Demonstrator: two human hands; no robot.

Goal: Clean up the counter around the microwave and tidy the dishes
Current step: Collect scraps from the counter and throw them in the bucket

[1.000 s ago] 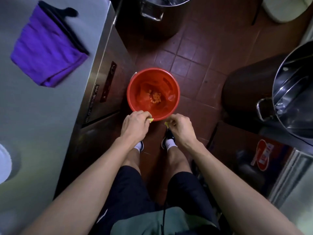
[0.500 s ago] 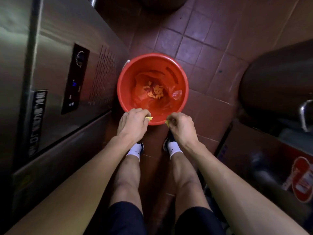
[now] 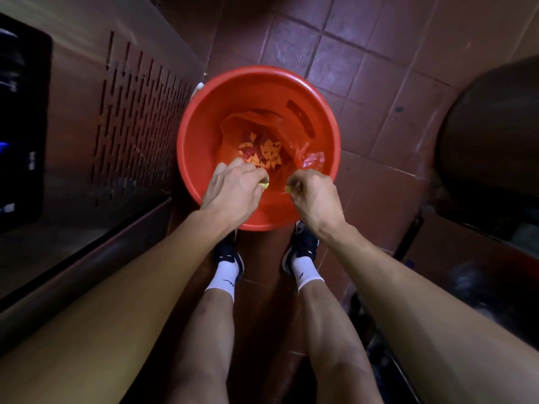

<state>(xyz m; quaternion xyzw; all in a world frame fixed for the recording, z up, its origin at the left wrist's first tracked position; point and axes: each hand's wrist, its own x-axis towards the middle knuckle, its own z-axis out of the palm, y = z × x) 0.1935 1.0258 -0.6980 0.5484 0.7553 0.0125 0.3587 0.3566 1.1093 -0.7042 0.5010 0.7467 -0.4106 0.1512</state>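
Over the near rim of the red bucket [image 3: 204, 118], the left hand [image 3: 233, 193] hung with fingers curled around a small yellow scrap [image 3: 264, 186] peeking out at its fingertips. Just across from it, also above the bucket's near side, the right hand [image 3: 313, 196] pinched a second yellow scrap [image 3: 288, 188]. Deeper inside the bucket lay a crumpled red plastic liner [image 3: 309, 157] and a heap of orange food bits [image 3: 264, 154]. Behind the bucket spread brown floor tiles [image 3: 364, 53]; to its left rose a steel cabinet with vent slots [image 3: 140, 112]. The step in hand appeared to be dumping waste gathered during the clean-up. Next, both hands would likely need to let the scraps fall inside the bucket's rim.
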